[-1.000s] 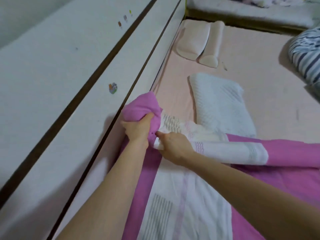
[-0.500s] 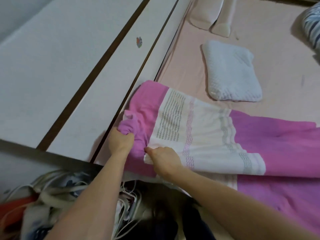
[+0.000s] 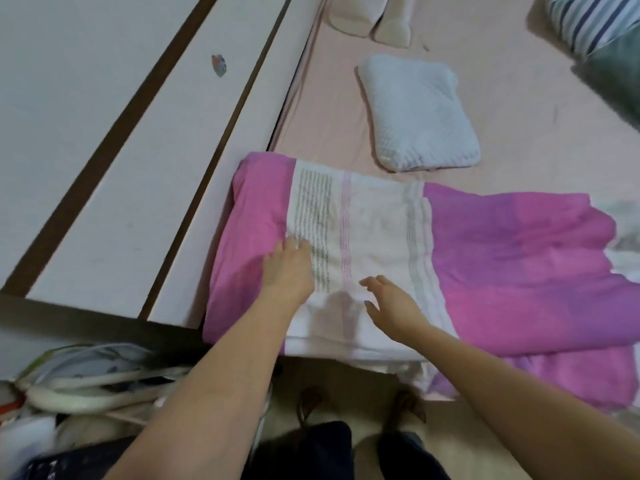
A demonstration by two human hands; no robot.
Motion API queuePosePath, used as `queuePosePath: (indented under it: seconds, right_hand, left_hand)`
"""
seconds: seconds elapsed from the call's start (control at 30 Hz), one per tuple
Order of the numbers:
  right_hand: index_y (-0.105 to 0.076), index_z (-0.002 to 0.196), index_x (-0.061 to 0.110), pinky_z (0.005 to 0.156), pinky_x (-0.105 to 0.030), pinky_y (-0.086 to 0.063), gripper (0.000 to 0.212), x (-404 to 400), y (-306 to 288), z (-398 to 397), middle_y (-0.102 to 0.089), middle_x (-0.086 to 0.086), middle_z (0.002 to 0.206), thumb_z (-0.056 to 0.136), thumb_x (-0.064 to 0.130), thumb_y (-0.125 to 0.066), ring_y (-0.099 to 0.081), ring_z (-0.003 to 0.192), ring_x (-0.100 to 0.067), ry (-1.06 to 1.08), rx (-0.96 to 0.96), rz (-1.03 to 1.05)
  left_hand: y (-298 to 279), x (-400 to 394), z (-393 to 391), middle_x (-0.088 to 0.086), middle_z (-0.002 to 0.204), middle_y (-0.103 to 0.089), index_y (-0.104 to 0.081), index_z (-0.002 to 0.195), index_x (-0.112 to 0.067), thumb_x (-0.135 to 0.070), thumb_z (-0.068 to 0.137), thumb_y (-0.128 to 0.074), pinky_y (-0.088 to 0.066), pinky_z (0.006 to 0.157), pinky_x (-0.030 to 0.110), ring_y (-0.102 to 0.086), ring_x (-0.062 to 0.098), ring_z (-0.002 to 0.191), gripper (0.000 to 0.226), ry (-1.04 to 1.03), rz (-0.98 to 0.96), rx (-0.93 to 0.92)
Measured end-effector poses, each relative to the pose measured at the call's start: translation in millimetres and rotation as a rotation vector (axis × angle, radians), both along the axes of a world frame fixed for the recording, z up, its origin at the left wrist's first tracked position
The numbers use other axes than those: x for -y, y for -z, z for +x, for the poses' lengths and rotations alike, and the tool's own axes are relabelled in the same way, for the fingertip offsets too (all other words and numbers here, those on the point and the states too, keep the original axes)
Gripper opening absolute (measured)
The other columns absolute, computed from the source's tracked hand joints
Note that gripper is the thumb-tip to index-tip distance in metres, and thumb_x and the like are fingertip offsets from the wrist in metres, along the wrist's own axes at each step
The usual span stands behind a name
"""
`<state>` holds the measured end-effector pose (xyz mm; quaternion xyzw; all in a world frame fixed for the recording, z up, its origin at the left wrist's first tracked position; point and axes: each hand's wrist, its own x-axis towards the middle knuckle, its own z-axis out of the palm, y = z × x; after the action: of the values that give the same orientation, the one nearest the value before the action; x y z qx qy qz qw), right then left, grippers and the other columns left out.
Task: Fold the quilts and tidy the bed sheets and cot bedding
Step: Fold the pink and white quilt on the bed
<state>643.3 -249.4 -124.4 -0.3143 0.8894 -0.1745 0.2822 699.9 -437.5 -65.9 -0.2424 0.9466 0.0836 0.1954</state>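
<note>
A pink and white striped quilt [image 3: 381, 237] lies folded over on the near edge of the bed, on the pale pink sheet [image 3: 502, 98]. My left hand [image 3: 289, 268] rests flat on the quilt where its pink band meets the white one, fingers straight. Just above the white part hovers my right hand [image 3: 391, 303], fingers spread and relaxed, holding nothing. The quilt's right part [image 3: 536, 271] spreads out rumpled towards the right edge.
A white headboard panel [image 3: 121, 150] with dark strips runs along the left of the bed. A white quilted pillow [image 3: 420, 112] and pink bolsters [image 3: 370, 15] lie further up the sheet. Striped bedding [image 3: 588, 19] sits far right. A bag with white handles [image 3: 79, 386] stands at lower left.
Both hands have let go of the quilt's corner, which they gripped before. The folded edge now lies flat, with my left hand resting on it and my right hand lifted off.
</note>
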Motion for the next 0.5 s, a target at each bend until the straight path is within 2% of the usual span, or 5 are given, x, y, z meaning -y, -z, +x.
queuePosePath:
  seconds: [0.1,0.23,0.33,0.5]
  right_hand:
    - [-0.046,0.135,0.011,0.092,-0.037,-0.046,0.04,-73.4,-10.3,-29.4,-0.05,-0.006,0.131,0.095,0.013,-0.048,-0.053,0.116,-0.026,0.131,-0.042,0.023]
    - [-0.05,0.131,0.005,0.096,-0.04,-0.038,0.046,-181.0,-11.9,-63.1,-0.051,-0.016,0.124,0.085,0.003,-0.051,-0.049,0.117,-0.033,0.24,-0.119,0.127]
    - [-0.048,0.132,0.008,0.098,-0.039,-0.037,0.048,-276.2,-4.1,-82.7,-0.05,-0.013,0.126,0.084,0.008,-0.05,-0.047,0.118,-0.032,0.293,-0.192,0.265]
    - [-0.041,0.137,0.014,0.108,-0.035,-0.028,0.059,-391.2,27.1,-112.0,-0.043,-0.009,0.137,0.078,0.007,-0.048,-0.037,0.13,-0.028,0.194,-0.329,0.364]
  left_hand:
    - [-3.3,-66.3,-36.3,0.011,0.141,-0.035,-0.037,0.135,-0.011,-0.015,0.087,-0.054,-0.03,0.108,0.041,-0.028,0.029,0.135,0.052,0.215,0.019,-0.025]
    - [4.0,-170.3,-77.1,0.011,0.152,-0.025,-0.027,0.146,-0.013,-0.032,0.09,-0.059,-0.014,0.117,0.044,-0.01,0.03,0.146,0.067,0.417,0.124,-0.016]
    - [22.3,-269.3,-105.0,0.011,0.151,-0.029,-0.031,0.145,-0.013,-0.041,0.086,-0.061,-0.017,0.117,0.044,-0.015,0.03,0.145,0.072,0.502,0.165,0.006]
    - [77.5,-392.1,-133.0,0.01,0.149,-0.033,-0.028,0.146,-0.015,-0.048,0.083,-0.064,-0.018,0.117,0.046,-0.023,0.03,0.143,0.08,0.539,0.115,0.039]
